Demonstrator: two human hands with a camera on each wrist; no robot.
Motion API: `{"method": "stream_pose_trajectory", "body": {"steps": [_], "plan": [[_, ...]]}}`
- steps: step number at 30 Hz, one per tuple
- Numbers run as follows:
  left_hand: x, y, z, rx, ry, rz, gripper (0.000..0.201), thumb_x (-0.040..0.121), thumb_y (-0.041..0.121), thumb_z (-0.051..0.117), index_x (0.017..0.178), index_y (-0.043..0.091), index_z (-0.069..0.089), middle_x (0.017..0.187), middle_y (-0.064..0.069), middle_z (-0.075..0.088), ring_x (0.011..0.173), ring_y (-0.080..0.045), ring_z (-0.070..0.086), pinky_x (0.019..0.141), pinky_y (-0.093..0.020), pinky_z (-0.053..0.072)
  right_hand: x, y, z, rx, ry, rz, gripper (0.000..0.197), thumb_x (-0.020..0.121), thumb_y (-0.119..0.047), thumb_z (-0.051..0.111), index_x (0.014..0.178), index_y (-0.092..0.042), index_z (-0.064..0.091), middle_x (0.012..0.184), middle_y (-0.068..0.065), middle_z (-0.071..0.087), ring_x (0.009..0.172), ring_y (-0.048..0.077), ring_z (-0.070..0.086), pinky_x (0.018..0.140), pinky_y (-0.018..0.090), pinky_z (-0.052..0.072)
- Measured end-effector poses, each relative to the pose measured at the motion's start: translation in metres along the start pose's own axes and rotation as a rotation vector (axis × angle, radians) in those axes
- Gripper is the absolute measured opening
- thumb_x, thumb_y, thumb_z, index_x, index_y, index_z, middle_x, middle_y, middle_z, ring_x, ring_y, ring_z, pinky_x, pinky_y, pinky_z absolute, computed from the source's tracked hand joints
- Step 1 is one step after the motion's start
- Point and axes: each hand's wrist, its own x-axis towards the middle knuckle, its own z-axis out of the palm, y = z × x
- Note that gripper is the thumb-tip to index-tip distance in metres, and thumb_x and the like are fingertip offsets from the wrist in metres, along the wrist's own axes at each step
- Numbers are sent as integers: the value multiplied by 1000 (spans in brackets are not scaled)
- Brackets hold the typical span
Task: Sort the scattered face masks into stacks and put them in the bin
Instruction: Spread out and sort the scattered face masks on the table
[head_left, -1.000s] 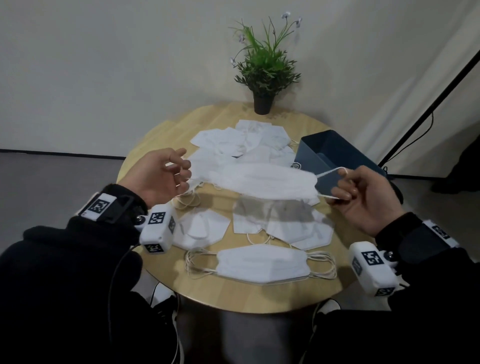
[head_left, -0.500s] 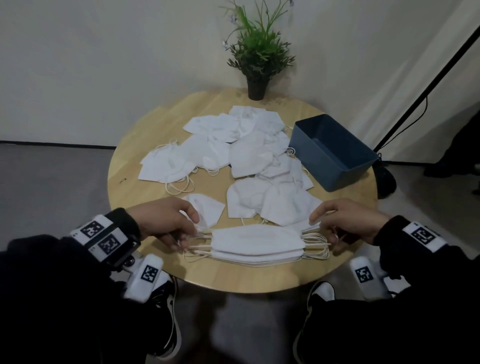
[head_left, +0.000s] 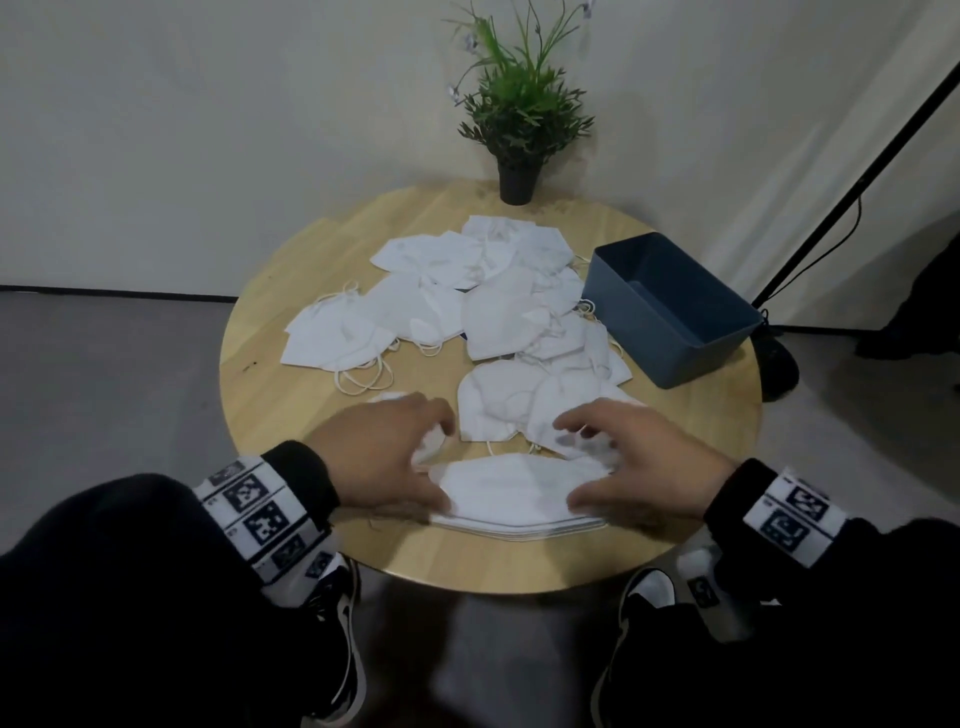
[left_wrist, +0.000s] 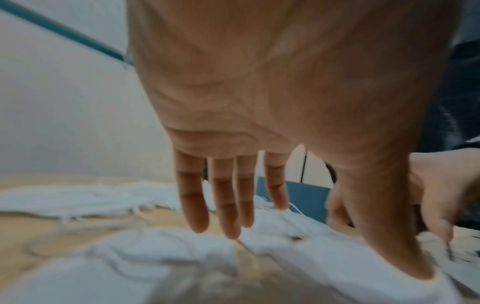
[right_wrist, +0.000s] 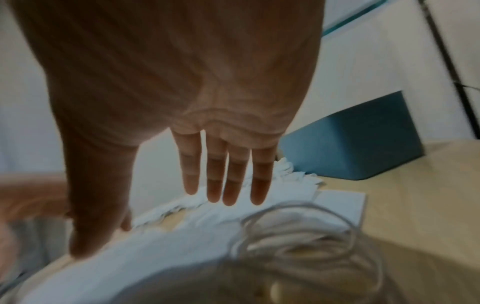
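Observation:
A small stack of flat white masks (head_left: 519, 493) lies at the near edge of the round wooden table (head_left: 291, 426). My left hand (head_left: 384, 457) hovers over its left end with straight fingers (left_wrist: 228, 205), thumb down on the white fabric. My right hand (head_left: 639, 462) mirrors it at the right end, fingers (right_wrist: 228, 181) extended and thumb touching the stack (right_wrist: 155, 257). Neither hand holds anything. Several loose white masks (head_left: 467, 301) lie scattered across the table's middle. The blue bin (head_left: 670, 306) stands open at the right.
A potted green plant (head_left: 519, 130) stands at the table's far edge against the wall. A black stand pole (head_left: 852, 192) leans behind the bin. Ear loops (right_wrist: 298, 226) trail from the stack's right end. My shoes (head_left: 343, 623) show under the table's near edge.
A second ago both hands held one mask stretched in the air by its loops. It was laid on the stack, and the hands let go and now spread over the stack's ends.

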Motion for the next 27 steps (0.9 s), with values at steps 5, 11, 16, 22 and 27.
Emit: {"method": "stream_pose_trajectory", "body": {"steps": [5,11,16,22,27], "plan": [[5,33,34,98,-70,222,64,75,54,78,119,35,35,118,11,53,99,-18,55,77,-37,49,1,-9,38,-256,-207,-29,111,65,-46,84,158,-33,25,139,-12,45,125,13,46,104,32,46],[11,30,41,199,53,238,44,82,40,73,107,27,40,108,3,57,91,-22,57,65,-36,42,0,-8,44,-316,-135,-27,79,78,-25,71,149,-32,37,129,-7,53,120,17,54,97,35,50],[10,29,41,121,-10,207,50,76,39,75,105,30,36,108,5,55,93,-20,52,72,-38,47,0,-8,43,-299,-164,-7,86,73,-26,77,149,-29,35,129,-7,48,116,16,51,89,31,50],[13,29,46,139,-8,244,52,77,36,74,112,29,37,110,4,53,96,-22,53,75,-41,50,2,-11,50,-313,-180,41,71,73,-21,73,138,-25,44,120,-3,50,110,19,51,89,30,49],[15,23,42,-88,-78,220,83,70,58,83,134,40,33,126,9,55,110,-16,53,90,-39,50,1,-15,50,-374,-176,43,60,69,-23,74,122,-23,46,114,-3,47,104,20,46,88,34,48]]}}
